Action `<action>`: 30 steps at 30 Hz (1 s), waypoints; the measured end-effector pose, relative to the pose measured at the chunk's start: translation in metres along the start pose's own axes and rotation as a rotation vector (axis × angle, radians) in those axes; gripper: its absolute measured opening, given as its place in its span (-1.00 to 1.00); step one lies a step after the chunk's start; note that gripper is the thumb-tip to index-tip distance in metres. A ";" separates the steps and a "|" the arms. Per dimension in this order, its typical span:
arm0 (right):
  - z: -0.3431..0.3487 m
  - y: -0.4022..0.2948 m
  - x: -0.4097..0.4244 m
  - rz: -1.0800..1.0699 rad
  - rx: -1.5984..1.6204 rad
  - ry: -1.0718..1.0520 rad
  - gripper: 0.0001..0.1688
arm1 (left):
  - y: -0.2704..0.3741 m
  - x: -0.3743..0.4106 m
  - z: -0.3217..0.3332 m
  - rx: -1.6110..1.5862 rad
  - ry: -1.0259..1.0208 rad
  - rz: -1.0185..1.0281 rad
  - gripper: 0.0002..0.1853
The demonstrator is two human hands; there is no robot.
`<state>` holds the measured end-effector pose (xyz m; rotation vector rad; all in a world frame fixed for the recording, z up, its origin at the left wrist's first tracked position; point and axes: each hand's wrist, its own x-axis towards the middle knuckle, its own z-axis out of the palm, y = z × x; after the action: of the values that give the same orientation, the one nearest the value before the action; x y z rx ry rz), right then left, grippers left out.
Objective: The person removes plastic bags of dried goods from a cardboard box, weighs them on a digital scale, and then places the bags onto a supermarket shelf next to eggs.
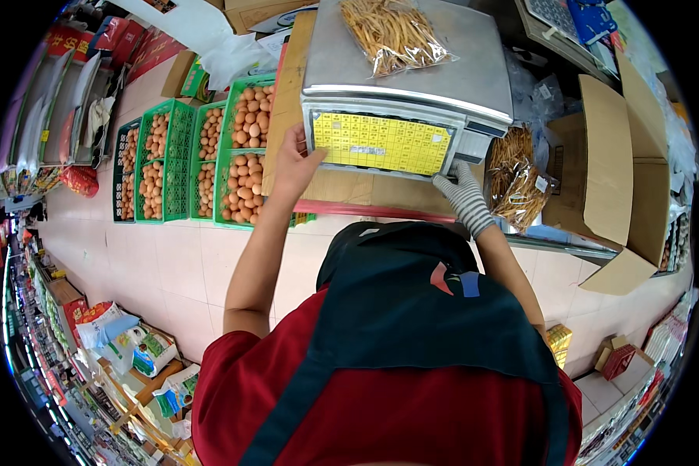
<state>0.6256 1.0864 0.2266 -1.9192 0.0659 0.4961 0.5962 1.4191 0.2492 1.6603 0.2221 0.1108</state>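
A label-printing scale [384, 102] with a metal platform stands on a wooden counter [349, 183] before me. Its keypad [384, 143] is a grid of yellow keys bearing writing. My left hand [300, 163], bare, is at the keypad's left edge, thumb on its lower left corner and fingers apart from it along the side. My right hand [466, 195] wears a grey-and-white striped glove. It touches the scale's lower right corner, below the printer slot [472, 143]; its fingertips are partly hidden. A clear bag of dried strips [393, 35] lies on the platform.
Green plastic crates [180, 160] of brown eggs [244, 186] stand left of the counter. More bagged dried strips [515, 180] lie to the right, beside an open cardboard box [606, 157]. Sacks [151, 349] are stacked behind me on the left, over a tiled floor [169, 262].
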 end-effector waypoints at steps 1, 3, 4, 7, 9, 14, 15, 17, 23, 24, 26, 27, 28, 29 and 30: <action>0.002 0.002 0.001 0.001 -0.076 -0.009 -0.54 | 0.003 -0.002 0.004 0.019 0.018 0.011 -0.42; 0.006 0.007 0.002 -0.041 -0.166 0.002 -0.50 | -0.004 -0.002 0.006 0.012 0.035 0.037 -0.41; 0.006 0.002 0.000 -0.058 -0.216 0.011 -0.50 | -0.004 -0.003 0.007 0.009 0.042 0.042 -0.41; 0.006 0.004 0.001 -0.104 -0.260 0.014 -0.48 | -0.004 -0.003 0.006 0.015 0.042 0.051 -0.42; 0.006 0.009 0.002 -0.138 -0.270 0.021 -0.46 | -0.002 -0.004 0.006 0.033 0.049 0.043 -0.44; 0.005 0.012 0.004 -0.128 -0.294 0.015 -0.42 | 0.003 -0.002 0.009 0.047 0.104 0.001 -0.51; 0.004 0.013 0.004 -0.137 -0.289 0.020 -0.43 | 0.002 -0.002 0.010 0.048 0.119 0.015 -0.52; 0.005 0.013 0.003 -0.155 -0.279 0.032 -0.45 | 0.001 -0.001 0.012 0.050 0.145 0.043 -0.55; 0.004 -0.001 -0.003 -0.133 -0.262 0.054 -0.56 | -0.001 0.000 0.018 0.261 0.233 0.081 -0.61; 0.003 0.000 -0.002 -0.107 -0.250 0.056 -0.55 | 0.003 0.000 0.015 0.229 0.194 0.050 -0.55; 0.006 0.000 -0.004 -0.075 -0.234 0.097 -0.54 | 0.003 0.007 0.005 0.281 0.210 0.135 -0.48; 0.008 0.000 -0.004 -0.065 -0.226 0.114 -0.53 | 0.004 0.011 0.004 0.308 0.225 0.181 -0.44; 0.010 -0.004 -0.003 -0.169 -0.338 0.205 -0.51 | 0.020 0.017 0.007 0.338 0.327 0.170 -0.38; 0.009 -0.007 -0.010 -0.092 -0.273 0.156 -0.49 | 0.029 0.025 0.006 0.363 0.323 0.210 -0.40; 0.007 -0.010 -0.009 -0.086 -0.250 0.120 -0.49 | 0.041 0.037 0.001 0.387 0.329 0.260 -0.43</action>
<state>0.6179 1.0950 0.2365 -2.1859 -0.0018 0.3430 0.6360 1.4220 0.2875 2.0474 0.2873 0.5698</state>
